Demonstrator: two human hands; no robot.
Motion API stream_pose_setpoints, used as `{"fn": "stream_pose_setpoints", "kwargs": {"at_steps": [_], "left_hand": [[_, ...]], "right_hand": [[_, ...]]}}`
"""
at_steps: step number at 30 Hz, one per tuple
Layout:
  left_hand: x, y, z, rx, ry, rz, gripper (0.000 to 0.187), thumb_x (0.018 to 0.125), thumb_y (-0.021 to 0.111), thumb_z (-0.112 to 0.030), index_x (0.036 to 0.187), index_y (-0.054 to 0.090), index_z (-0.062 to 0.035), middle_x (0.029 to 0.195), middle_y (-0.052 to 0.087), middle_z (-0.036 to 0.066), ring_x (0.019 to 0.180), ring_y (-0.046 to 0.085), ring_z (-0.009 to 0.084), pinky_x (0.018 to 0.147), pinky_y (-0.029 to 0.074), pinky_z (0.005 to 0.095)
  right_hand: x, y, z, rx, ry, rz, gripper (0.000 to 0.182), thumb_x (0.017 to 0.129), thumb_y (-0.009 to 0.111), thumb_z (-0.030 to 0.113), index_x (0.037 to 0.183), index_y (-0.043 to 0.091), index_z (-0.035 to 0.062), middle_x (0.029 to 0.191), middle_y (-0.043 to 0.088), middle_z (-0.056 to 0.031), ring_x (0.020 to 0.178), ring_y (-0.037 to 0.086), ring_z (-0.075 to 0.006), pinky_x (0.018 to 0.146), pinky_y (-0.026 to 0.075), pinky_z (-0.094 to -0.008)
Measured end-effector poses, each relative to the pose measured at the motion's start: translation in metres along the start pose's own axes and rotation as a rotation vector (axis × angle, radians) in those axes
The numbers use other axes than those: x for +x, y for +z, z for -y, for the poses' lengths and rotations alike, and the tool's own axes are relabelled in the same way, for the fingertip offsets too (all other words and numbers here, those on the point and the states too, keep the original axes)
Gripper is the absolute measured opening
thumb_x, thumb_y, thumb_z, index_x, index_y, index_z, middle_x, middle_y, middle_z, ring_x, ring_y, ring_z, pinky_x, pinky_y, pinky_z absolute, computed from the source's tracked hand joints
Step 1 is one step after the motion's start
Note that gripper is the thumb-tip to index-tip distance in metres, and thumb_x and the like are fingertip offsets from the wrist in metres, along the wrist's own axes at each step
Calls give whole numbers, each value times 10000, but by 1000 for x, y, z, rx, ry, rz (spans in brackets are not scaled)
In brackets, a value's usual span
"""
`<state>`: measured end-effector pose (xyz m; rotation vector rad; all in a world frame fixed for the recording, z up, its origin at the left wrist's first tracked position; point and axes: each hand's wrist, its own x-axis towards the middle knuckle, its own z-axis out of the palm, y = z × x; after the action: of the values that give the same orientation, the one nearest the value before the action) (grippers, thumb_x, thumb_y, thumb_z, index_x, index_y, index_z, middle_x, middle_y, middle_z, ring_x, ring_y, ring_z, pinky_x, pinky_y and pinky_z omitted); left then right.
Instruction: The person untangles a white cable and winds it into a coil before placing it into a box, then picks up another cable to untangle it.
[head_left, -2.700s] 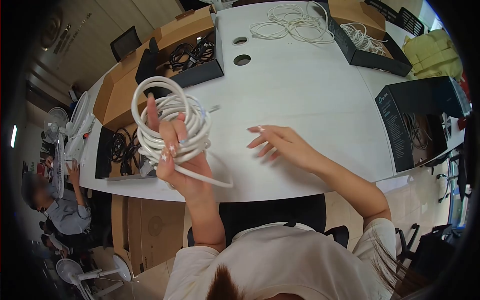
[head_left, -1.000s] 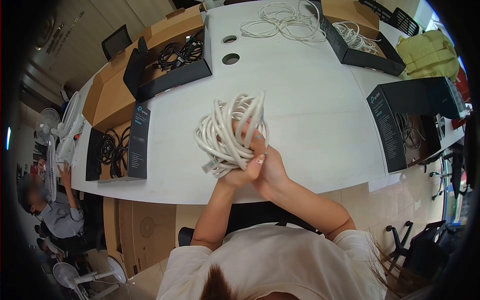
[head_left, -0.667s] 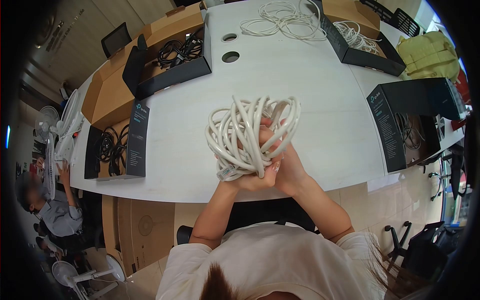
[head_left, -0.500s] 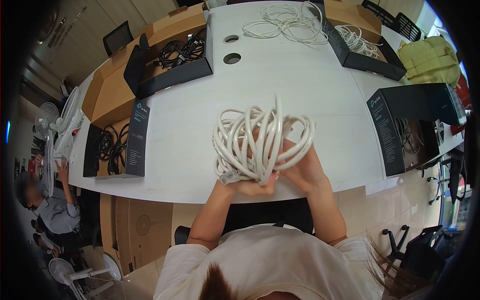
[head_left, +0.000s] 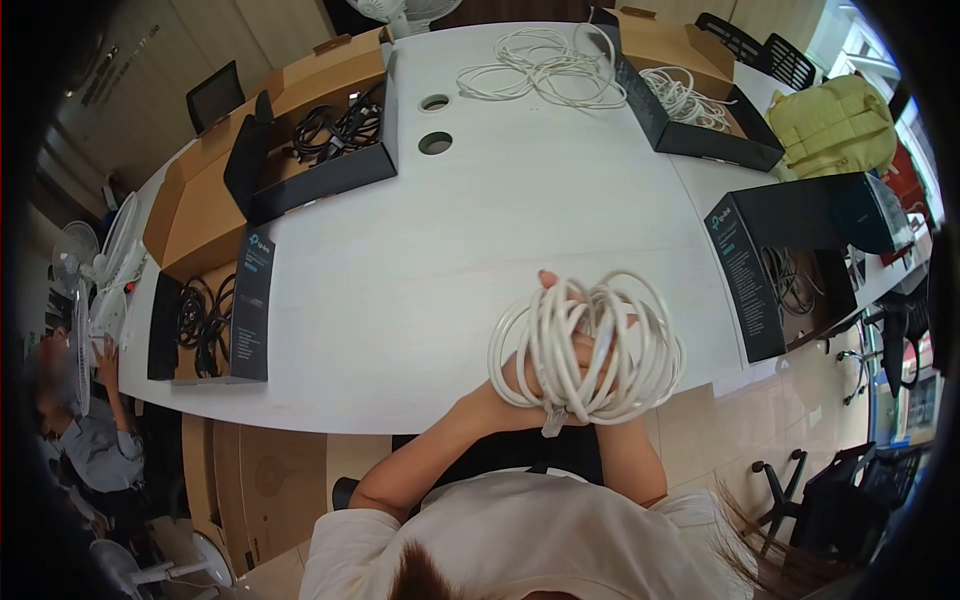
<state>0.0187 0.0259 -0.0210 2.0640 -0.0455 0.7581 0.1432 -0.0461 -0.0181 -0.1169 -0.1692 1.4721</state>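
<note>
A thick coil of white network cable (head_left: 655, 345) is held up over the front edge of the table. My left hand (head_left: 515, 385) grips the coil from its left side, with fingertips showing above the loops. My right hand (head_left: 597, 362) is closed on the bundle from below and behind, mostly covered by the strands. A clear plug (head_left: 553, 422) hangs at the lower left of the coil, beside my left wrist.
Open boxes with black cables (head_left: 345, 130) (head_left: 207, 320) stand at left. On the right, a box (head_left: 715, 150) holds white cable and another box (head_left: 742, 280) grey cable. Loose white cable (head_left: 540, 65) lies at the back. A yellow-green backpack (head_left: 835, 125) sits at right; a person (head_left: 95, 440) is at far left.
Both hands have carried the coil to the right and nearer my body. The coil has turned, its loops now fanned out rounder, and my fingers have shifted on it. The view has swung slightly.
</note>
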Motion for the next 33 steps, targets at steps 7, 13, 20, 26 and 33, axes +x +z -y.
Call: {"fn": "stream_pose_setpoints", "kwargs": {"at_steps": [7,13,20,26,33], "left_hand": [[4,37,-11,-521,-45,-266,1266,508,871,-138,1398,-30,-112,1377,230,142,1251,321,257,1023,296,413],[15,28,-29,-317,-153,-419,1508,430,899,-317,1326,-300,-136,1386,169,177,1259,298,316,1037,260,446],[15,24,-27,-346,-170,-689,1488,387,833,-566,1371,-165,-67,1378,212,191,1220,357,313,1016,299,436],[11,5,-18,-171,3,-860,1036,654,694,-554,1371,155,-36,1195,438,160,1095,485,264,939,418,383],[-17,-33,-12,137,-55,-643,914,568,799,-460,1218,421,60,934,593,144,786,630,243,720,511,303]], "right_hand": [[-12,24,40,-105,-288,118,527,820,603,186,1258,372,4,1102,535,-186,917,602,-251,769,545,-334],[-6,38,9,-843,-671,-208,646,680,732,107,1229,429,-47,960,605,-157,835,628,-205,748,549,-309],[2,31,-10,-924,-727,-240,598,791,636,195,1284,391,-39,1081,576,-133,956,569,-140,835,469,-265],[-1,34,-32,-1113,-677,-275,551,766,653,111,1248,431,-38,1094,576,-132,987,559,-157,876,441,-282],[-18,36,-31,-1294,-593,-216,489,669,727,53,1111,525,-3,1010,620,-73,948,571,-172,819,462,-289]]}}
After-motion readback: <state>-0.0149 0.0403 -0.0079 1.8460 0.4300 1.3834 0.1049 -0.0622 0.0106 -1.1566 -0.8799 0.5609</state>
